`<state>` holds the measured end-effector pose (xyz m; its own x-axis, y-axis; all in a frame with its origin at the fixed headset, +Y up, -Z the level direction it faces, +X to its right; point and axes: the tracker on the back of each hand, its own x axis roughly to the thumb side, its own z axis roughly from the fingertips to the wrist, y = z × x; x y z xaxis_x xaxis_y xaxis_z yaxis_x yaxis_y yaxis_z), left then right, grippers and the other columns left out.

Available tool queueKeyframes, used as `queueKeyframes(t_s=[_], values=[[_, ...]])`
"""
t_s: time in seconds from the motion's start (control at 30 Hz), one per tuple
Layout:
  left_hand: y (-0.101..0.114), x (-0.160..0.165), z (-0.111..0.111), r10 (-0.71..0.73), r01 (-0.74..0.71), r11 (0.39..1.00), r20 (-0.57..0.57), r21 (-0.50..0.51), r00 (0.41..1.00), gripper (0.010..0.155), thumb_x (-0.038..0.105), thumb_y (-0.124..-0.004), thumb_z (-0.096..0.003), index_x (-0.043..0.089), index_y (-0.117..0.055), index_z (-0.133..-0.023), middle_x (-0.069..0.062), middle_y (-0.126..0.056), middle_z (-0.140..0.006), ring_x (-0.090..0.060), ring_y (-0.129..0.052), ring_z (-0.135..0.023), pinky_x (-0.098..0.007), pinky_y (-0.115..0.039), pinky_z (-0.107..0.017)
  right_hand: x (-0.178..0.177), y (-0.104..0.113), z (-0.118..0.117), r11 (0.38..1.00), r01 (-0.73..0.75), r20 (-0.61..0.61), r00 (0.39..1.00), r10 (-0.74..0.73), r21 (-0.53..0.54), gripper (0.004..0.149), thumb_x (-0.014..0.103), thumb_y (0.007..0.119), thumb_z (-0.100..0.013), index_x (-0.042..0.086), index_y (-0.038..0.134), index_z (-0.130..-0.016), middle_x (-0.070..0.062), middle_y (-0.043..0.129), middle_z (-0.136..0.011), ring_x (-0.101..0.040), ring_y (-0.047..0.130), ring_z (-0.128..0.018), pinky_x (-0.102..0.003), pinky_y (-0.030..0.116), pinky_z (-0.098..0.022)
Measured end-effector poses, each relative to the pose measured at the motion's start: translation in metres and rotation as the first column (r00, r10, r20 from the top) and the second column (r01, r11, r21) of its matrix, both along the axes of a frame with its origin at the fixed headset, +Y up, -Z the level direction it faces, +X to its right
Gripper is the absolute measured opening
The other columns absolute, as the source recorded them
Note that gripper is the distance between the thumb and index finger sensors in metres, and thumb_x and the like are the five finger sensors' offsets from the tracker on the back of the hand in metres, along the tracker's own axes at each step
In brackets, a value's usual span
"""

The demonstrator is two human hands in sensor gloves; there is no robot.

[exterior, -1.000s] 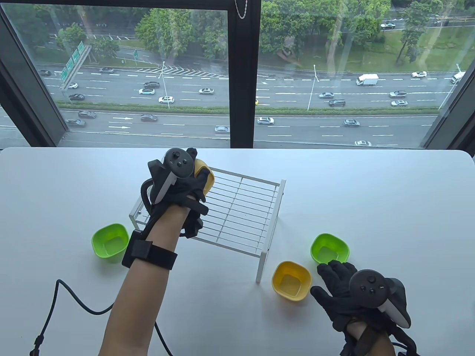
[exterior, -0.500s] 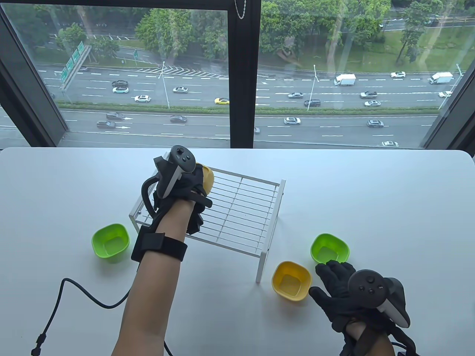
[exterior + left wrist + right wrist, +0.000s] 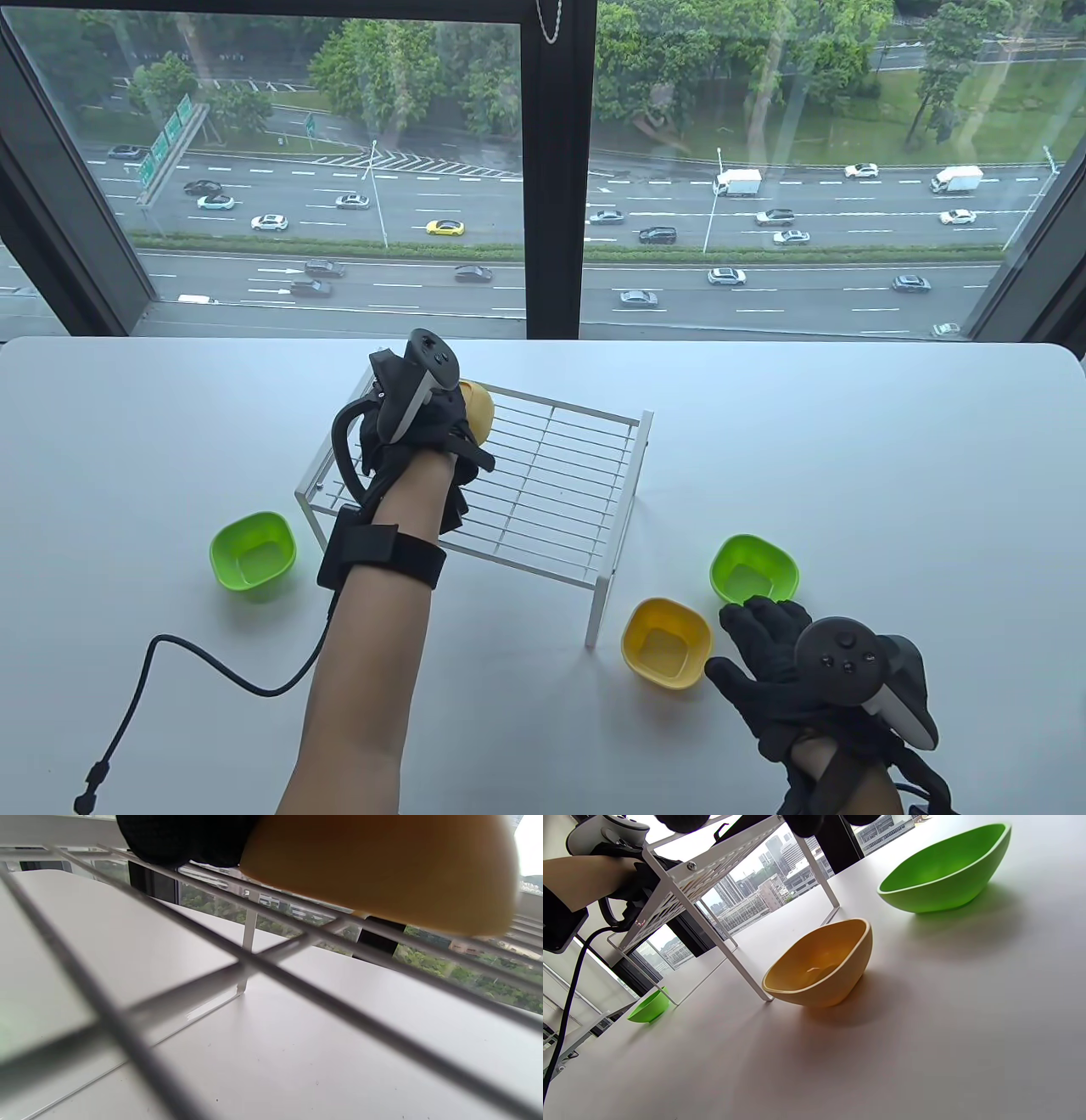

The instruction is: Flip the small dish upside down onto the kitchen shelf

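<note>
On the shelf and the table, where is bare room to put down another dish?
The shelf is bare across its middle and right; only its far left corner is crowded, by the left hand and yellow dish. The table right of the shelf is bare too.

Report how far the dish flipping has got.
In hand: the left hand holds a yellow dish over the back left corner of the wire shelf, its outside turned up; the left wrist view shows it just above the wires. Left: three dishes on the table, upright, a green dish, a second yellow dish and another green one. The right hand rests beside them.
</note>
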<state>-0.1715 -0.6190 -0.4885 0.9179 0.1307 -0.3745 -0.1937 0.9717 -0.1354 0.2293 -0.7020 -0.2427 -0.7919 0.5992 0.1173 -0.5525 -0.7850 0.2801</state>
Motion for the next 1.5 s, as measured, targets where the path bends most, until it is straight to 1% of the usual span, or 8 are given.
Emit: queueKeyframes(t_s=[0.17, 0.23, 0.3, 0.53, 0.83, 0.93, 1.27, 1.5], values=[[0.01, -0.004, 0.007, -0.011, 0.005, 0.99, 0.04, 0.138, 0.999, 0.067, 0.056, -0.053, -0.0497, 0.017, -0.052, -0.105, -0.012, -0.067, -0.099, -0.032, -0.089, -0.069, -0.045, -0.085, -0.051, 0.001, 0.0, 0.0, 1.0, 0.009, 0.003, 1.0, -0.009, 0.003, 0.078, 0.062, 0.063, -0.051, 0.017, 0.041, -0.111, -0.021, 0.029, -0.117, -0.052, 0.018, -0.103, -0.073, 0.023, -0.069], [0.018, -0.004, 0.016, 0.007, -0.035, 0.965, 0.109, 0.259, 0.994, 0.068, 0.057, -0.055, -0.0485, 0.018, -0.055, -0.104, -0.013, -0.069, -0.099, -0.033, -0.088, -0.073, -0.047, -0.085, -0.053, 0.0, 0.0, 0.0, 1.0, 0.005, 0.001, 1.0, -0.005, 0.001, 0.078, 0.062, 0.063, -0.051, 0.017, 0.041, -0.111, -0.021, 0.029, -0.117, -0.052, 0.018, -0.103, -0.073, 0.023, -0.069], [0.025, -0.004, 0.028, 0.033, -0.089, 0.947, 0.183, 0.309, 0.983, 0.068, 0.058, -0.055, -0.0487, 0.019, -0.055, -0.105, -0.013, -0.067, -0.102, -0.036, -0.086, -0.079, -0.05, -0.083, -0.058, -0.001, 0.0, 0.0, 1.0, -0.003, -0.002, 1.0, 0.003, -0.002, 0.078, 0.062, 0.063, -0.051, 0.017, 0.041, -0.111, -0.021, 0.029, -0.117, -0.052, 0.018, -0.103, -0.073, 0.023, -0.069], [0.042, -0.002, 0.067, 0.001, -0.139, 0.926, 0.367, 0.351, 0.93, 0.071, 0.059, -0.056, -0.0493, 0.023, -0.05, -0.11, -0.016, -0.059, -0.112, -0.044, -0.072, -0.095, -0.06, -0.07, -0.069, -0.001, -0.001, 0.001, 1.0, 0.0, 0.005, 1.0, 0.0, -0.001, 0.078, 0.062, 0.063, -0.051, 0.017, 0.041, -0.111, -0.021, 0.03, -0.117, -0.052, 0.018, -0.103, -0.073, 0.023, -0.069], [0.052, -0.005, 0.106, 0.003, -0.197, 0.917, 0.489, 0.346, 0.872, 0.072, 0.06, -0.057, -0.0493, 0.023, -0.05, -0.111, -0.017, -0.057, -0.115, -0.046, -0.068, -0.098, -0.063, -0.066, -0.071, 0.0, 0.0, 0.002, 1.0, -0.013, 0.018, 1.0, 0.013, -0.003, 0.078, 0.061, 0.064, -0.051, 0.016, 0.042, -0.11, -0.021, 0.03, -0.117, -0.052, 0.018, -0.102, -0.073, 0.023, -0.069], [0.056, -0.009, 0.12, -0.029, -0.227, 0.889, 0.542, 0.399, 0.84, 0.07, 0.06, -0.058, -0.0491, 0.024, -0.054, -0.11, -0.015, -0.06, -0.114, -0.045, -0.07, -0.097, -0.062, -0.066, -0.071, 0.0, 0.0, 0.002, 1.0, -0.014, 0.02, 1.0, 0.014, 0.0, 0.078, 0.061, 0.064, -0.051, 0.016, 0.042, -0.11, -0.022, 0.03, -0.117, -0.052, 0.018, -0.102, -0.073, 0.023, -0.069], [0.062, -0.056, 0.172, -0.064, -0.265, 0.845, 0.58, 0.464, 0.812, 0.068, 0.06, -0.062, -0.0484, 0.026, -0.064, -0.107, -0.014, -0.068, -0.111, -0.043, -0.076, -0.095, -0.061, -0.07, -0.07, -0.001, 0.0, 0.002, 1.0, -0.03, 0.016, 0.999, 0.03, -0.004, 0.078, 0.061, 0.064, -0.051, 0.016, 0.042, -0.11, -0.022, 0.03, -0.117, -0.052, 0.018, -0.102, -0.073, 0.022, -0.069], [0.058, -0.095, 0.196, -0.073, -0.277, 0.813, 0.562, 0.512, 0.824, 0.066, 0.06, -0.066, -0.0472, 0.027, -0.07, -0.104, -0.011, -0.073, -0.11, -0.041, -0.08, -0.094, -0.059, -0.072, -0.07, 0.0, 0.003, 0.004, 0.999, -0.035, 0.016, 0.999, 0.034, 0.037, 0.077, 0.061, 0.064, -0.051, 0.016, 0.044, -0.11, -0.021, 0.032, -0.117, -0.051, 0.02, -0.103, -0.073, 0.023, -0.069]])
